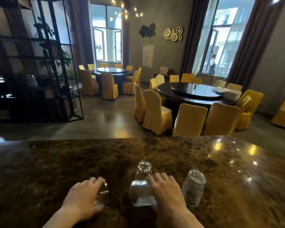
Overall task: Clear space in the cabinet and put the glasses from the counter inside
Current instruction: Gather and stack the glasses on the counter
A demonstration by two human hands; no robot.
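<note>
I stand at a dark brown, speckled marble counter (56, 162) with a dining room of yellow-covered chairs (156, 111) beyond. Four clear drinking glasses stand upside down near my edge of it. My left hand (84, 197) curls over the leftmost clear glass (104, 194), fingers wrapped round its side, though motion blur smears the outline. My right hand (167, 189) lies against the right side of a wide, ribbed clear tumbler (141, 193); its fingers reach forward loosely spread, and I cannot tell whether they grip it or only touch. Just behind that tumbler stands a narrower clear glass (144, 169), near my right fingertips (161, 176). A textured clear glass (194, 186) stands alone to the right, just beside my right hand and nearest to it. All the glasses stand with long axes vertical, so I judge each lifts straight up. No cabinet shows here.
</note>
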